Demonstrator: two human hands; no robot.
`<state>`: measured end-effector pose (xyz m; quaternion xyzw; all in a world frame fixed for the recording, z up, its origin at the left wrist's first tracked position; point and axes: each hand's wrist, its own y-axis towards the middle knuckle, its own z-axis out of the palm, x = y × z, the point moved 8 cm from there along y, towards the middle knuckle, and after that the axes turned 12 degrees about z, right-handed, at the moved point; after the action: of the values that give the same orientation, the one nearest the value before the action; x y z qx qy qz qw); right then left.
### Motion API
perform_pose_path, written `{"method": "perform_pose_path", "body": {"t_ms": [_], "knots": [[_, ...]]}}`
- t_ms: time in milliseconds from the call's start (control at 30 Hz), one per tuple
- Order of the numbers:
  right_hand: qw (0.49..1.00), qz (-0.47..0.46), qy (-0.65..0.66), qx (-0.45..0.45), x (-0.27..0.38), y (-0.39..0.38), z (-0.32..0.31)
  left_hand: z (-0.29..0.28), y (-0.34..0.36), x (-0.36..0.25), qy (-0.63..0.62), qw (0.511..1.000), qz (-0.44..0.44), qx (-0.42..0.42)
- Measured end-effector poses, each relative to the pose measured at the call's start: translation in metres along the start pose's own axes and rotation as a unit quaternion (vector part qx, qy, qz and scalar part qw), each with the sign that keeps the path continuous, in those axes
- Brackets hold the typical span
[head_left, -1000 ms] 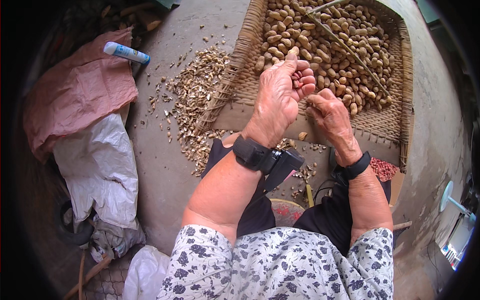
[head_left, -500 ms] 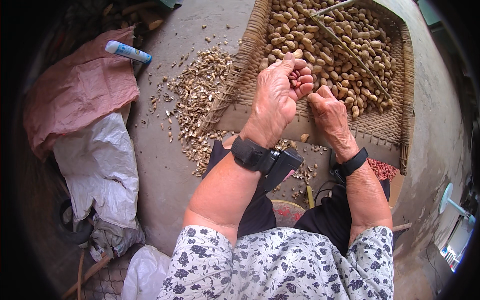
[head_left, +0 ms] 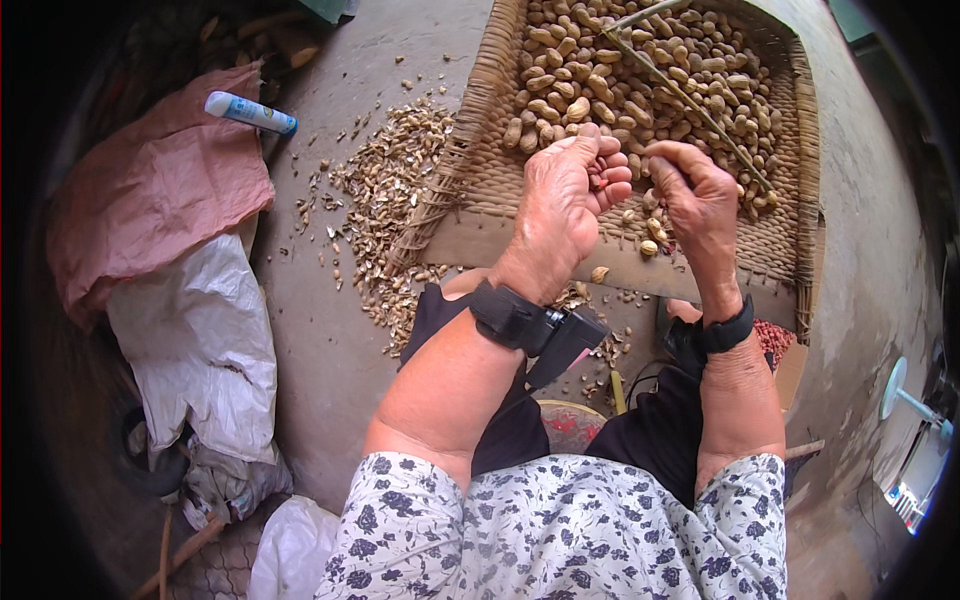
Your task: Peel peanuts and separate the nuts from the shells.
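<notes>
My left hand (head_left: 565, 205) is palm up over the near edge of a wicker tray (head_left: 470, 120). Its fingers curl around a few red peanut kernels (head_left: 597, 178). To its right, my right hand (head_left: 702, 205) hovers above the tray with thumb and forefinger bent toward each other. Whatever lies between those fingertips cannot be made out. Unshelled peanuts (head_left: 690, 60) fill the far part of the tray, with a thin stick (head_left: 690, 105) lying across them. A few loose peanuts or shell pieces (head_left: 648, 247) sit below my right fingers.
Broken peanut shells (head_left: 390, 190) are heaped on the floor left of the tray. Red kernels (head_left: 772, 340) lie beside my right wrist, next to cardboard (head_left: 792, 375). At left are a pink sack (head_left: 165, 170), a white sack (head_left: 200, 340) and a blue-white spray can (head_left: 250, 112).
My right hand has lifted away to the right from beside my left hand, uncovering peanuts or shell bits beneath it. My left hand still holds the kernels. The view has shifted slightly.
</notes>
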<state>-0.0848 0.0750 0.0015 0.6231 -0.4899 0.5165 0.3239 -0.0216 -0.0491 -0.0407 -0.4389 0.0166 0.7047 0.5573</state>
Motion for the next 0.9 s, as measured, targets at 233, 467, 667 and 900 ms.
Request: {"method": "perform_pose_path", "body": {"t_ms": [233,467,667,900], "knots": [[0.908,-0.109,-0.404,0.003,-0.032,-0.011,0.034,-0.003,0.003,-0.017,-0.005,0.999,0.03,-0.01],[0.865,-0.103,-0.492,-0.002,-0.038,-0.014,0.049,-0.005,0.002,-0.018,-0.002,1.0,0.03,-0.008],[0.904,-0.111,-0.407,-0.073,-0.019,-0.01,0.024,-0.001,0.004,-0.015,0.001,1.0,0.026,0.005],[0.997,0.052,0.043,-0.042,0.025,-0.009,-0.019,0.007,-0.002,0.005,0.025,1.0,-0.002,0.019]]}}
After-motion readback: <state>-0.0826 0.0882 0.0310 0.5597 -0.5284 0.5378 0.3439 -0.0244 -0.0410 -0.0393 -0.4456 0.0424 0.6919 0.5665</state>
